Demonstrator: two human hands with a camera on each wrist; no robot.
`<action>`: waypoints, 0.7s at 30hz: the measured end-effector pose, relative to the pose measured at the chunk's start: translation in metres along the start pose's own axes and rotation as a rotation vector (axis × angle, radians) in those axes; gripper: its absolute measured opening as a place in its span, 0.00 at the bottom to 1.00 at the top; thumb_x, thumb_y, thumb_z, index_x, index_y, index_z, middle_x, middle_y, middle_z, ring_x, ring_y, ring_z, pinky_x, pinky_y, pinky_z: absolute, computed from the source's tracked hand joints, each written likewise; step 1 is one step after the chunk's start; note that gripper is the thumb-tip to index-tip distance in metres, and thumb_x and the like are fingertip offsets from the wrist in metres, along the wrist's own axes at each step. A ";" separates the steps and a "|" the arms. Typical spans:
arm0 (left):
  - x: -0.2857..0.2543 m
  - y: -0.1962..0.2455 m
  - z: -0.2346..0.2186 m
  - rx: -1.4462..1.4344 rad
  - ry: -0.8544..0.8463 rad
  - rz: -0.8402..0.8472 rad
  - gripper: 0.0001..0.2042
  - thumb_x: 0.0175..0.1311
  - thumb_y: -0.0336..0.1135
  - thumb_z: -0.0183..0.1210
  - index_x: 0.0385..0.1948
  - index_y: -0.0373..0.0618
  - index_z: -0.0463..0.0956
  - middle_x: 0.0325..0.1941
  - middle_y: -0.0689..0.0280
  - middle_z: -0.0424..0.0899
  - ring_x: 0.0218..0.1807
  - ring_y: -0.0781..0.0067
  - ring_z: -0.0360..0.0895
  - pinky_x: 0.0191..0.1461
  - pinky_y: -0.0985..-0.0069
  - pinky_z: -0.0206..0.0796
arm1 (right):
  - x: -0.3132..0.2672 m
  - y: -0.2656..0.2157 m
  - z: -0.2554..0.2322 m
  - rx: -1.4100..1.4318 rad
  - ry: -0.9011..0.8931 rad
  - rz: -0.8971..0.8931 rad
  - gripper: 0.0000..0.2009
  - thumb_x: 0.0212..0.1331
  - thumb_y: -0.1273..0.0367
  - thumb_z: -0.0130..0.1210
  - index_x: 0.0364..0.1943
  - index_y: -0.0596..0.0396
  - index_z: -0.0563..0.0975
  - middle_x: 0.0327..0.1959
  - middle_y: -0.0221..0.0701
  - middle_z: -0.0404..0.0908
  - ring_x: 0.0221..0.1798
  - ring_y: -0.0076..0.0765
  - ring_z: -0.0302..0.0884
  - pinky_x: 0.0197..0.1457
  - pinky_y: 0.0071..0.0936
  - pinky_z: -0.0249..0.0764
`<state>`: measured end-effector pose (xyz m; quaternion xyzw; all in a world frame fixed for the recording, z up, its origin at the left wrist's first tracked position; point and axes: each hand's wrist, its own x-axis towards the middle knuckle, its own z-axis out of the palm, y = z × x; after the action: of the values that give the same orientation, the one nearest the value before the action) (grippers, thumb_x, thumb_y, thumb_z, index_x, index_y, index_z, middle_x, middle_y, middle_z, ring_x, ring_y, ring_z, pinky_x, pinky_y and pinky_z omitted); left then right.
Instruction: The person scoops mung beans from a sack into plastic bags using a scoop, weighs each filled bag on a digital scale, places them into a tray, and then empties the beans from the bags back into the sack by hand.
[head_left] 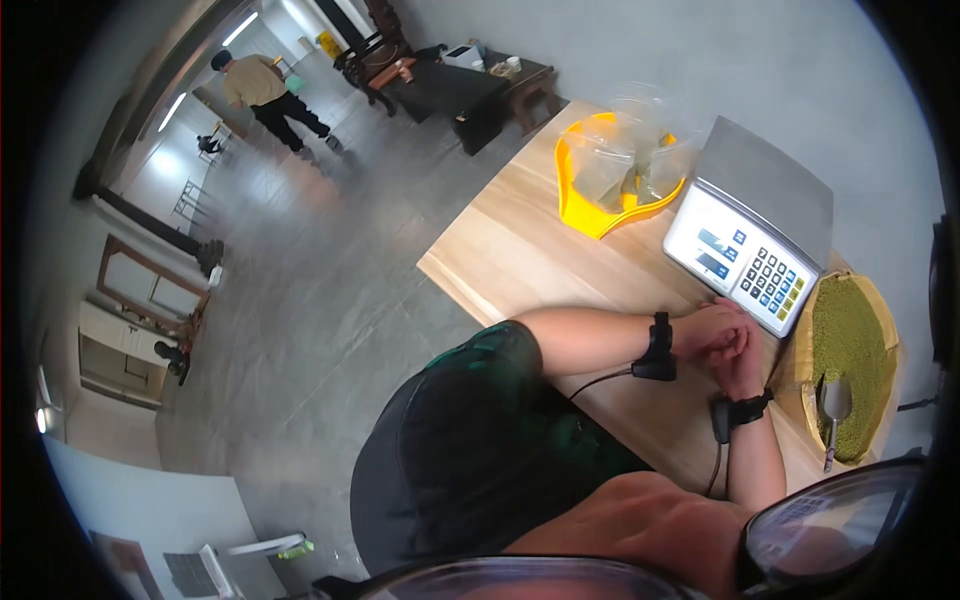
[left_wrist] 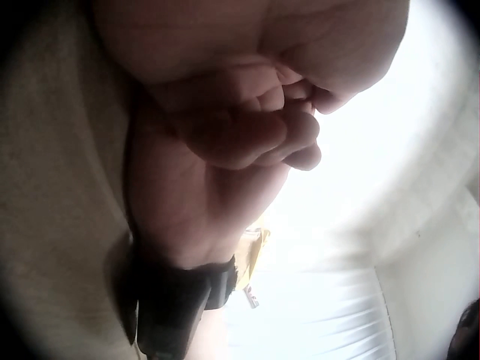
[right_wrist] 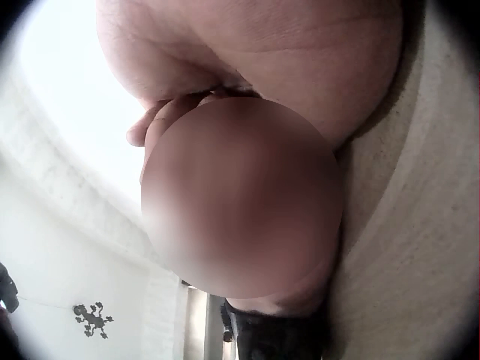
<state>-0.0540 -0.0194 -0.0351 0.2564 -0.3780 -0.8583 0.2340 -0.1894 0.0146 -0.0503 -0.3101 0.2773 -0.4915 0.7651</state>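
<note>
On the wooden table (head_left: 520,220) my left hand (head_left: 702,332) and right hand (head_left: 741,368) are clasped together, fingers folded into one another. The left wrist view shows curled fingers (left_wrist: 232,139) pressed between the two palms. Just beyond the hands stands a white electronic scale (head_left: 745,250) with a keypad and a grey weighing plate. To their right is an open brown paper bag (head_left: 803,375) full of small green beans (head_left: 850,330). A metal scoop (head_left: 836,402) lies on the beans. A blurred patch hides much of the left hand in the right wrist view.
A yellow tray (head_left: 577,212) holding several clear plastic bags (head_left: 603,170) stands left of the scale. Black straps (head_left: 657,345) with cables circle both wrists. Farther off, a person (head_left: 262,85) stands on the grey floor, near a dark low table (head_left: 445,90).
</note>
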 end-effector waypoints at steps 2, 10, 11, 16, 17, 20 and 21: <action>0.008 -0.007 -0.005 0.046 0.014 0.013 0.24 0.73 0.49 0.41 0.20 0.43 0.73 0.13 0.64 0.73 0.10 0.75 0.64 0.14 0.79 0.52 | 0.004 0.000 0.001 -0.006 -0.012 0.002 0.23 0.72 0.56 0.37 0.60 0.59 0.69 0.56 0.41 0.77 0.58 0.38 0.75 0.64 0.33 0.69; -0.001 0.001 -0.005 0.218 -0.035 0.002 0.24 0.71 0.49 0.41 0.19 0.44 0.75 0.14 0.67 0.73 0.13 0.77 0.67 0.16 0.80 0.55 | 0.002 0.004 -0.009 -0.015 -0.015 0.010 0.22 0.70 0.59 0.38 0.60 0.57 0.69 0.59 0.40 0.75 0.60 0.37 0.73 0.66 0.33 0.68; 0.003 -0.005 -0.008 0.227 -0.005 -0.002 0.24 0.71 0.48 0.41 0.18 0.44 0.75 0.13 0.67 0.72 0.12 0.76 0.67 0.15 0.80 0.55 | 0.003 0.004 -0.009 -0.025 -0.009 0.018 0.22 0.70 0.59 0.38 0.60 0.57 0.69 0.59 0.40 0.75 0.61 0.37 0.73 0.66 0.33 0.68; 0.003 -0.006 -0.017 0.156 -0.034 -0.024 0.19 0.69 0.43 0.44 0.21 0.43 0.75 0.15 0.66 0.73 0.15 0.76 0.69 0.17 0.79 0.57 | 0.005 0.003 -0.008 -0.010 -0.022 0.025 0.22 0.70 0.60 0.38 0.61 0.58 0.69 0.60 0.41 0.74 0.61 0.39 0.72 0.66 0.34 0.68; 0.003 -0.010 -0.019 0.374 -0.051 0.224 0.14 0.66 0.36 0.46 0.21 0.42 0.75 0.16 0.66 0.73 0.16 0.78 0.69 0.18 0.80 0.58 | 0.003 0.003 -0.006 0.009 0.006 0.038 0.22 0.70 0.60 0.37 0.61 0.58 0.68 0.60 0.41 0.74 0.61 0.39 0.72 0.66 0.34 0.68; 0.004 -0.018 -0.020 0.615 -0.101 0.555 0.08 0.60 0.25 0.49 0.22 0.42 0.75 0.18 0.66 0.73 0.19 0.80 0.70 0.20 0.80 0.59 | 0.000 -0.001 -0.002 -0.010 0.010 0.065 0.22 0.70 0.60 0.37 0.61 0.57 0.68 0.60 0.41 0.74 0.60 0.40 0.74 0.66 0.35 0.69; 0.005 -0.017 -0.020 0.648 -0.122 0.641 0.07 0.57 0.21 0.50 0.24 0.43 0.75 0.18 0.66 0.73 0.20 0.80 0.71 0.20 0.80 0.59 | 0.001 0.000 0.006 -0.024 0.011 0.003 0.22 0.71 0.60 0.37 0.61 0.59 0.68 0.58 0.41 0.75 0.60 0.40 0.74 0.63 0.34 0.71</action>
<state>-0.0491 -0.0231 -0.0615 0.1353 -0.7003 -0.5935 0.3728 -0.1846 0.0152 -0.0462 -0.3159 0.2879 -0.4887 0.7606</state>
